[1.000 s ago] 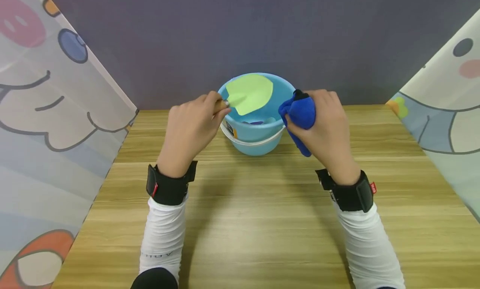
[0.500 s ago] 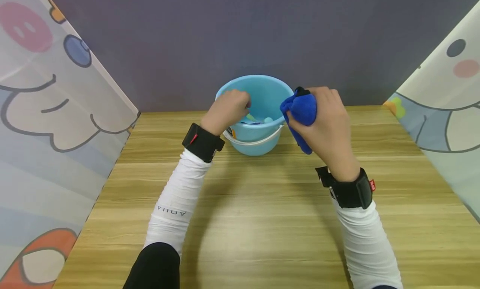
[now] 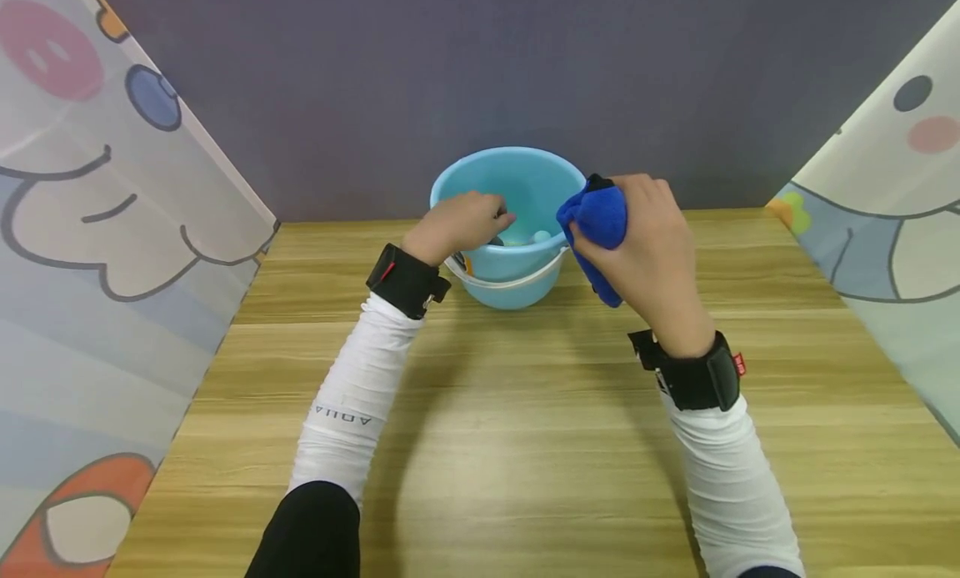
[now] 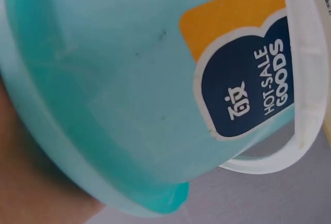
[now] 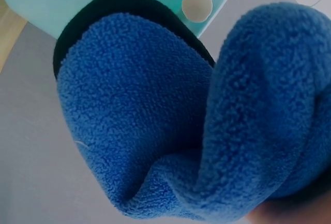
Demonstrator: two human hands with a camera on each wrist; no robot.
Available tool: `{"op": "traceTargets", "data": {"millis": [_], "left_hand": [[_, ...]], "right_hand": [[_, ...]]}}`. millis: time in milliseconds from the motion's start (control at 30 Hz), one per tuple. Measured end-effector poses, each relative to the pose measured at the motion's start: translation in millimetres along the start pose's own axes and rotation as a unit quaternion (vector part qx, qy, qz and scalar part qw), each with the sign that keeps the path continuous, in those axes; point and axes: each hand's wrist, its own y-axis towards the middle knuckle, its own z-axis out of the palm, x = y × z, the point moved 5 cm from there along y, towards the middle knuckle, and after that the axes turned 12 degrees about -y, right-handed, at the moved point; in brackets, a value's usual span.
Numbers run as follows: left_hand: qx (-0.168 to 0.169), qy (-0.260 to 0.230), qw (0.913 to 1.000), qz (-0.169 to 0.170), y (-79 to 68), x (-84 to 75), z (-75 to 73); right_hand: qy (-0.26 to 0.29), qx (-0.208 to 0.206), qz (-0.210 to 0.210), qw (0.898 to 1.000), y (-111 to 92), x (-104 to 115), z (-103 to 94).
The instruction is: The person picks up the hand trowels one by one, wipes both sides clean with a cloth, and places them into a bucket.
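Note:
My left hand (image 3: 465, 221) reaches over the near left rim of a light blue bucket (image 3: 504, 268). Its fingertips dip inside and are partly hidden, and I cannot tell whether they hold anything. Small items show at the bucket's bottom, among them a pale blue rounded piece (image 3: 542, 237) and a dark piece (image 3: 496, 241). At the bucket's right rim my right hand (image 3: 656, 248) grips a bunched, fluffy blue cloth (image 3: 602, 219) with a black edge. In the right wrist view that cloth (image 5: 134, 94) hangs in a thick fold before the bucket.
The bucket's white handle (image 3: 517, 285) hangs down its front, beside an orange and navy label (image 4: 248, 79). Under the bucket lies a wood-grain table (image 3: 510, 444). A dark grey wall (image 3: 517, 69) rises behind, and cartoon-printed panels (image 3: 82, 328) flank both sides.
My left hand has moved right and into the bucket with the green spatula, whose blade no longer shows above the rim. My right hand keeps the blue cloth in nearly the same place.

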Motion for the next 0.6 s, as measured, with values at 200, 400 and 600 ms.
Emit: {"op": "traceTargets", "data": {"millis": [200, 400, 600], "left_hand": [[-0.045, 0.051, 0.9977, 0.002, -5.1, -2.5, -2.3], [-0.058, 0.056, 0.9967, 0.014, -8.1, -5.0, -3.0], [-0.077, 0.065, 0.9943, 0.036, -11.2, -6.3, 4.4]], "right_hand": [[0.005, 0.047, 0.082, 0.996, 1.9, -29.7, -0.4], [-0.044, 0.126, 0.131, 0.982, 5.0, -92.3, 26.2], [-0.092, 0.215, 0.107, 0.966, 2.3, -137.2, 85.0]]}}
